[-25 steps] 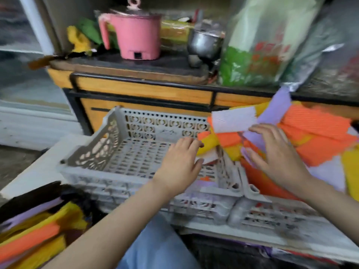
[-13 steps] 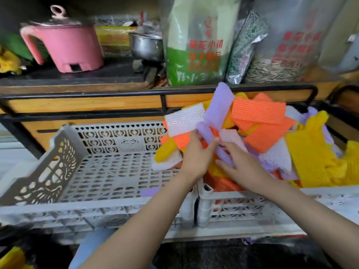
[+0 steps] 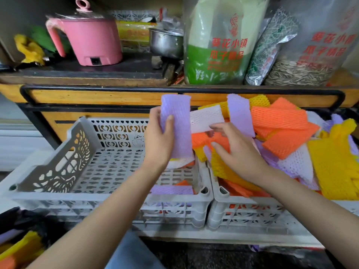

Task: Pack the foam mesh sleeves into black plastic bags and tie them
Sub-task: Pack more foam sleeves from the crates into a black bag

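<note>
My left hand point(image 3: 158, 140) grips an upright purple foam mesh sleeve point(image 3: 177, 125) above the seam between two grey crates. My right hand point(image 3: 237, 150) pinches the end of a white sleeve point(image 3: 206, 118) at the left edge of a heap of orange, yellow, purple and white sleeves point(image 3: 287, 136) filling the right crate point(image 3: 246, 214). The left crate point(image 3: 81, 162) holds a purple sleeve point(image 3: 172, 190) and an orange one in its near right corner. A black plastic bag point(image 3: 38, 228) with sleeves inside lies at the bottom left.
A wooden shelf with a black rail point(image 3: 116, 88) runs behind the crates. On it stand a pink electric pot point(image 3: 91, 39), a steel pot point(image 3: 167, 42) and large printed bags point(image 3: 221, 41). Dark floor lies below the crates.
My left hand has lifted a purple sleeve out of the heap and holds it upright. My right hand has moved onto a white sleeve. The camera has swung to the right.
</note>
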`<state>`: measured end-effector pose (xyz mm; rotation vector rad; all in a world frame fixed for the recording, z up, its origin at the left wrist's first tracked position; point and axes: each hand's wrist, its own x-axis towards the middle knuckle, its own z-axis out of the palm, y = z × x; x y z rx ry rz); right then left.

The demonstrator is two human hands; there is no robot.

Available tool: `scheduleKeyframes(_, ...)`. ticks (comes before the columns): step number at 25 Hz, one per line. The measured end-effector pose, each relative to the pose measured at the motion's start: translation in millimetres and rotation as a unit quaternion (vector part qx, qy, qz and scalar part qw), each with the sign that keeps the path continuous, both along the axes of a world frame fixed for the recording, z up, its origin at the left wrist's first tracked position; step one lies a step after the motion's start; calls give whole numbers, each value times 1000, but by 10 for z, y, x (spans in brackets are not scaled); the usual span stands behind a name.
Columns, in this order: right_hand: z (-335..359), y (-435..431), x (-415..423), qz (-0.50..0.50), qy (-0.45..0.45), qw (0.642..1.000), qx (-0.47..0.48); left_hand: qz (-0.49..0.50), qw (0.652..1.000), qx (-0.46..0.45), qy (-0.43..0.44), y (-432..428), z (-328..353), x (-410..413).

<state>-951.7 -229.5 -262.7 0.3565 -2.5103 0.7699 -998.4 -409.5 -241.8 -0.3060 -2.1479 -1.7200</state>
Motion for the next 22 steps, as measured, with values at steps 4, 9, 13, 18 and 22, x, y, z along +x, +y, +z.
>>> scheduleKeyframes(4, 112, -166, -600, -11, -41, 993, 106, 39, 999, -5, -38, -397, -89, -110)
scheduleKeyframes(9, 83, -58, -1216, -118, -156, 950, 242, 54, 996, -6, -75, -623, -273, -169)
scheduleKeyframes(13, 116, -67, -1300, -158, -130, 917, 342, 50, 993, 17, -104, -766, -399, -248)
scheduleKeyframes(18, 390, -498, -1185, -84, -14, 976, 202, 50, 985, 53, -155, -877, -529, -336)
scheduleKeyframes(22, 336, -1187, -1073, 48, -113, 992, 1, 58, 975, 100, -189, -967, -542, -388)
